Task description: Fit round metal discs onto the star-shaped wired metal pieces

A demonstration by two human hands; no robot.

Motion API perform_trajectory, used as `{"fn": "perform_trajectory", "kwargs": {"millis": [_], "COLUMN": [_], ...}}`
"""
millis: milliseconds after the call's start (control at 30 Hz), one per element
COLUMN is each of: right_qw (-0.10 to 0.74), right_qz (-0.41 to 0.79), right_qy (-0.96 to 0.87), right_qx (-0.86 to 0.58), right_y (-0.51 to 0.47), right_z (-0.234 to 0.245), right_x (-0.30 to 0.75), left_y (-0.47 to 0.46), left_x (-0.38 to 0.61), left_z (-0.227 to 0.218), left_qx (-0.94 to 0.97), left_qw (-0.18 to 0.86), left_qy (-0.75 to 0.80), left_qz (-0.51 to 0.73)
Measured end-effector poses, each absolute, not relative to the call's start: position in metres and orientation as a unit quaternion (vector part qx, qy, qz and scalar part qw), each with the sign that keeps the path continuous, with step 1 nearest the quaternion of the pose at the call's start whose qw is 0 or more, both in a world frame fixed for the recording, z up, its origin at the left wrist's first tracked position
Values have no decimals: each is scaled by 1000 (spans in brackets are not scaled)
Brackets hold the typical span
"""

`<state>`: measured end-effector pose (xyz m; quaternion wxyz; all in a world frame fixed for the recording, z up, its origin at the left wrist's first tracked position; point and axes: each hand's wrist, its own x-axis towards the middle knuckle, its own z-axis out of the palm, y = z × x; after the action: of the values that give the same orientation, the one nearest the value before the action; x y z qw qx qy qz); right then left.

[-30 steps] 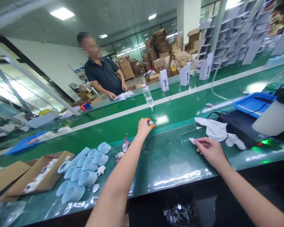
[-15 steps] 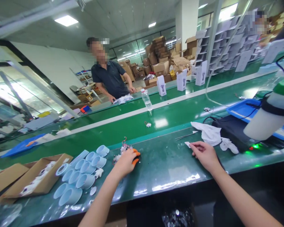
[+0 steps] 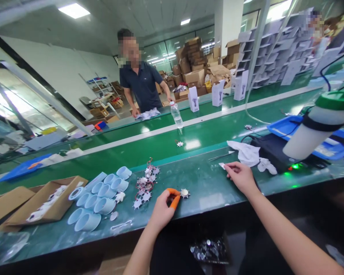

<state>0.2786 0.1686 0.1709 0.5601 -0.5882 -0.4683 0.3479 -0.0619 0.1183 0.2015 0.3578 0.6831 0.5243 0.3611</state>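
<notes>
One toothed disc, edge in left grip

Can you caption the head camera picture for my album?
Left hand pinches a spiky disc while right hand holds a small white piece.

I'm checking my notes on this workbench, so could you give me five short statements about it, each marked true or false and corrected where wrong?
1. The left hand holds a small star-shaped part. True.
2. The right hand grips the water bottle. False: it holds a small white piece; the bottle stands beyond both hands.
3. In the picture, the light-blue cups lie right of the pile of parts. False: they are left of it.
4. White pieces lie in the open cardboard box. True.
5. Another star-shaped part lies on the green belt, apart from the pile. True.
</notes>
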Motion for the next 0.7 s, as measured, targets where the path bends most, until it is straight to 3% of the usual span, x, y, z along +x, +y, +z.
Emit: {"fn": "perform_trajectory", "kwargs": {"millis": [167,333,700], "right_qw": [562,557,565], "right_qz": [336,340,330], "right_qy": [-470,-471,-480], "right_qx": [-592,-593,-585], "right_y": [170,169,170], "right_z": [172,172,169], "right_x": [279,280,280], "left_y": [106,101,116], "left_x": [-81,-88,-49], "left_z": [211,222,217], "left_qx": [789,805,868], "left_qw": [222,101,104], "left_qy": [521,520,451], "left_qz": [237,266,179]}}
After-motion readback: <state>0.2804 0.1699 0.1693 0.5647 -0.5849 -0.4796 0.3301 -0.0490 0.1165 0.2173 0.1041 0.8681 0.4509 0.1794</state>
